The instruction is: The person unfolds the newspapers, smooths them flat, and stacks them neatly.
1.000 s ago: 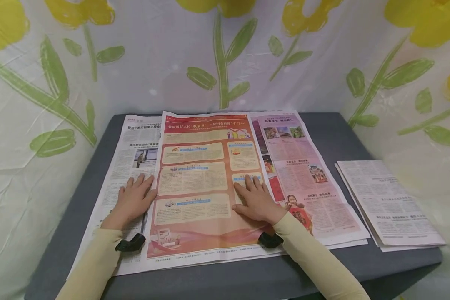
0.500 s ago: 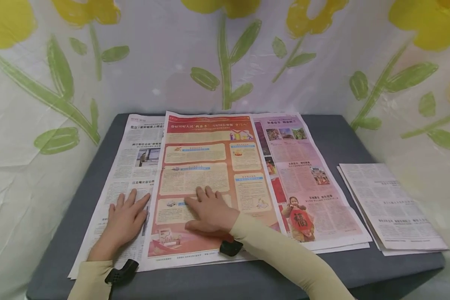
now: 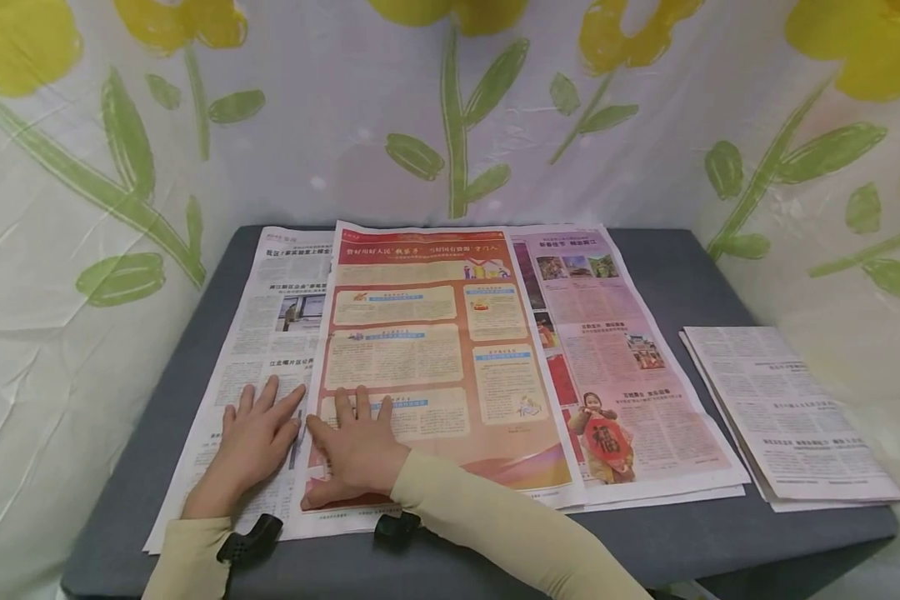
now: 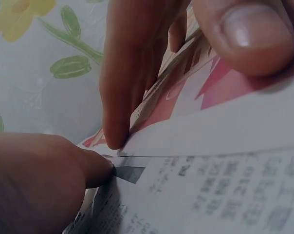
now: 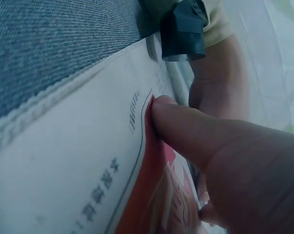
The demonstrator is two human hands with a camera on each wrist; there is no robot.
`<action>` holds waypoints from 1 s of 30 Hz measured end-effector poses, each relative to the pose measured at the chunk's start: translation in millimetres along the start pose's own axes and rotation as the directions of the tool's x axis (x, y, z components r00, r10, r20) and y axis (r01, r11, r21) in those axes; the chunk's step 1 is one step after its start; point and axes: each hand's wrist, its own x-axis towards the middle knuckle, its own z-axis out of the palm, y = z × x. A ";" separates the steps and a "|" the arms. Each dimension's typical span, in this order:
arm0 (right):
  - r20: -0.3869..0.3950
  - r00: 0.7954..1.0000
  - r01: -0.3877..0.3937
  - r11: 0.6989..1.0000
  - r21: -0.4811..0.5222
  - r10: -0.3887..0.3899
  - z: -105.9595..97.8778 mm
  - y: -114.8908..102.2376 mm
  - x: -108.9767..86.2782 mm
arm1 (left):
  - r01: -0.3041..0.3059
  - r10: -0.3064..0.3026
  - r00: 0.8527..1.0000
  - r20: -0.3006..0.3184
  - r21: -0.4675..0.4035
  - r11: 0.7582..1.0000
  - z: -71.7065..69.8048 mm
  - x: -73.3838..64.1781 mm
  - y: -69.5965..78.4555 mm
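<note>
A red-and-cream newspaper page lies flat over a wider spread newspaper. A black-and-white page shows at its left and a pink page at its right. My right hand rests with fingers spread on the red page's lower left corner. In the right wrist view its thumb presses on the printed border. My left hand lies flat on the black-and-white page, its fingertips close to the red page's left edge. Both hands are side by side, and neither grips the paper.
A folded stack of newspaper lies at the right side of the grey table. White curtains with yellow flowers enclose the back and sides. Each wrist bears a black camera.
My right hand has slid left across the red page, from its right side to its lower left corner. My left hand has shifted slightly down and toward me, staying on the paper.
</note>
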 end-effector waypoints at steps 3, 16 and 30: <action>-0.004 1.000 -0.012 1.000 0.009 0.012 -0.4 -0.3 0.1 | -0.004 0.004 1.000 -0.002 0.001 1.000 -0.7 1.0 0.7; -0.071 0.997 0.053 0.988 0.147 -0.043 -4.1 12.8 2.1 | 0.004 -0.004 1.000 -0.007 -0.002 1.000 1.9 3.1 0.9; -0.134 0.987 0.142 0.861 0.489 -0.087 -41.8 55.5 -13.9 | -0.005 0.005 1.000 -0.020 0.009 1.000 2.1 2.2 1.4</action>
